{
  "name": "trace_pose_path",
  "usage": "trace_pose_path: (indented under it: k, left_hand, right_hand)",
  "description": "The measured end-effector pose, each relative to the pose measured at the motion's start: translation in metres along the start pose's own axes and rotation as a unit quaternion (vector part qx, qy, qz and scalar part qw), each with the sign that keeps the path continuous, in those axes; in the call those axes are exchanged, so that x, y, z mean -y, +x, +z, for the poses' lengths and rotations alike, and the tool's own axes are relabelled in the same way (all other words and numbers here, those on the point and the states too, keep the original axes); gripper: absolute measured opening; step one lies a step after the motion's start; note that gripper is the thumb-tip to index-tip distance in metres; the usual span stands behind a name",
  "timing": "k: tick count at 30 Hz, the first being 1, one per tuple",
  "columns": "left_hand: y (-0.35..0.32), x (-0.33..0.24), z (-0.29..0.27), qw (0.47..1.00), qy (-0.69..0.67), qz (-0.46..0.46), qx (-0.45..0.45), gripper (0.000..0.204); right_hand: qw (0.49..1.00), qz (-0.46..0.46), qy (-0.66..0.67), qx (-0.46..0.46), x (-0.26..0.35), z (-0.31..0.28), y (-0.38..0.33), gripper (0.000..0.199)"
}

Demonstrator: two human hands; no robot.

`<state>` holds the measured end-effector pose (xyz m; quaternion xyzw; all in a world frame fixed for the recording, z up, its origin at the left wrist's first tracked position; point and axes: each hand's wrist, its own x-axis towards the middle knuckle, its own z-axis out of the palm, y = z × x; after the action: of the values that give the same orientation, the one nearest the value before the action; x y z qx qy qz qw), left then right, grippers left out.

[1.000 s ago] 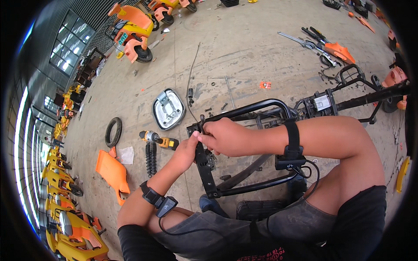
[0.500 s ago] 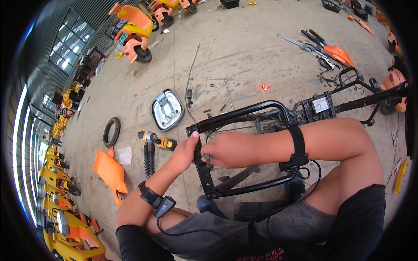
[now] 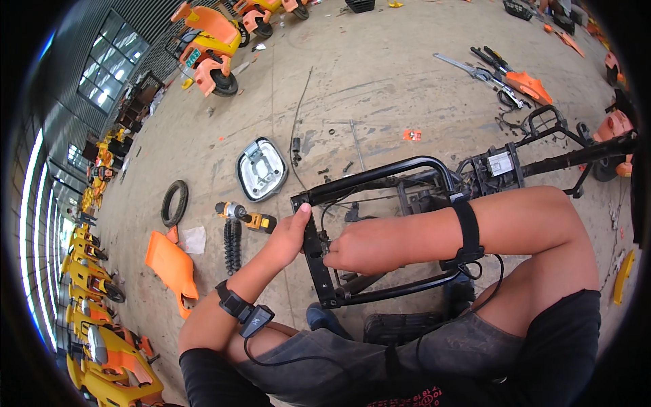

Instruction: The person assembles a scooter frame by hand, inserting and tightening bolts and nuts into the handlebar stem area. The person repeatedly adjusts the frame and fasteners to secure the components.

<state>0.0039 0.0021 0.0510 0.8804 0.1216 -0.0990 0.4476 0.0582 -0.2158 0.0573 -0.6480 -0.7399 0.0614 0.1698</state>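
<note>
A black tubular scooter frame lies across in front of me, its flat end crossbar on the left. Around the upper part of that crossbar my left hand is closed, thumb on top. My right hand reaches inside the frame with fingers pinched together at the bar's inner side. A small metal part shows at its fingertips; its exact kind is too small to tell. The right palm and some fingertips are hidden from above.
A yellow-black cordless power driver and black coil springs lie left of the frame. Beyond are a silver-white housing, a tyre and an orange panel. An orange-yellow scooter stands farther back.
My right hand has shifted slightly right and down, turning at the wrist, so the small metal part by the crossbar shows more. My left hand keeps its grip.
</note>
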Motion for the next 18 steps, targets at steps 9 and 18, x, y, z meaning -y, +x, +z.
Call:
trace_pose_path:
  k: [9,18]
  left_hand:
    - [-0.0029,0.0,-0.0034,1.0,0.006,-0.016,0.011,0.084]
    - [-0.0003,-0.0019,-0.0031,1.0,0.003,-0.021,0.018,0.085]
  right_hand:
    - [1.0,0.009,0.026,0.004,0.001,-0.0024,0.0032,0.019]
    - [0.999,-0.008,-0.006,0.044,0.0002,0.0018,-0.0032,0.015]
